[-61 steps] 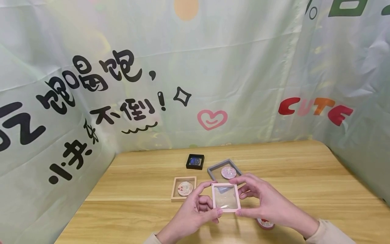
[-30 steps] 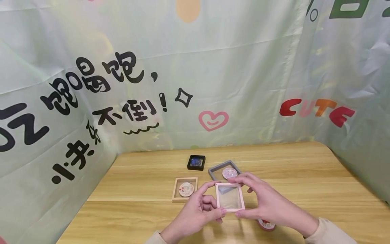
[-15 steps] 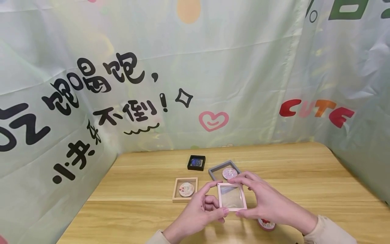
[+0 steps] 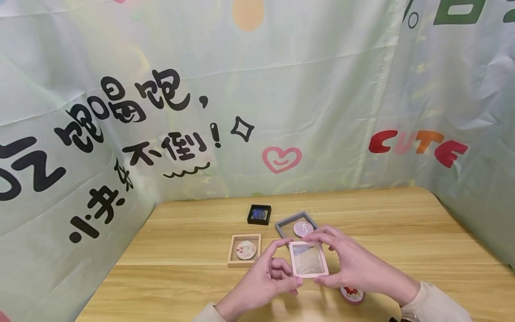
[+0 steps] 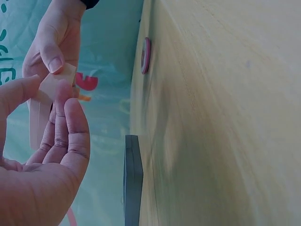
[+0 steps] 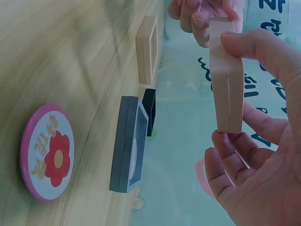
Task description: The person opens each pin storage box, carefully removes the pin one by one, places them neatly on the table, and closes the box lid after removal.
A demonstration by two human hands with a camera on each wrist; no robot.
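Observation:
A square pink display frame (image 4: 309, 260) with clear film across it is held up above the table, between both hands. My left hand (image 4: 265, 281) pinches its left side, forefinger at the top corner and thumb at the bottom. The right hand (image 4: 354, 268) grips the right side, fingers on the top edge and thumb below. In the right wrist view the frame (image 6: 226, 80) is seen edge-on, its two halves together along a thin seam. Under the right hand lies a round pink-edged badge (image 6: 47, 153) with a red flower, partly hidden in the head view.
Behind the hands, a grey frame (image 4: 290, 218) holds a purplish round badge (image 4: 303, 228). A tan frame (image 4: 231, 251) with a round badge (image 4: 246, 250) lies to the left. Farther back sits a small black frame (image 4: 257, 222). Printed cloth (image 4: 322, 89) encloses the wooden table (image 4: 181, 286).
The pink frame has shifted slightly right and turned a little, its film tilting. The left hand has moved right with it; both hands keep their hold. The other frames stay put.

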